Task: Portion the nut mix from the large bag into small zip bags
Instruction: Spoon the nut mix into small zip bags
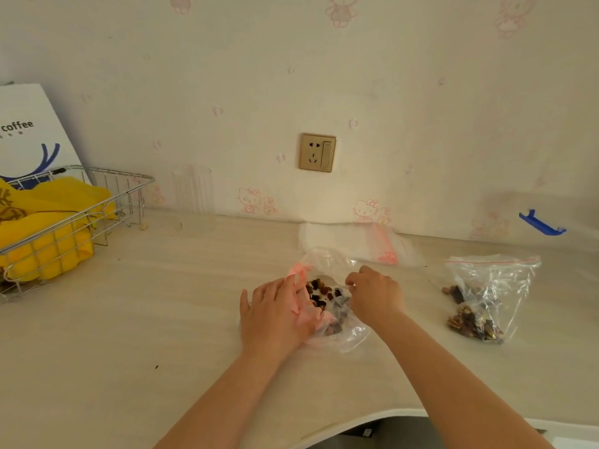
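Resting on the tabletop [162,319] below the wall socket [317,152], a clear bag [337,306] holds nut mix [319,291]. Left hand [275,312] lies on it, fingers straight; right hand [374,294] pinches its rim. Right of the socket, a filled zip bag [486,296]; beneath it, empty zip bags [363,243]; left, a wire basket [107,202] with yellow packets [55,241].

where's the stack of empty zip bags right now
In the head view the stack of empty zip bags lies flat at the back of the counter against the wall, right of centre, below the wall socket and behind both hands.
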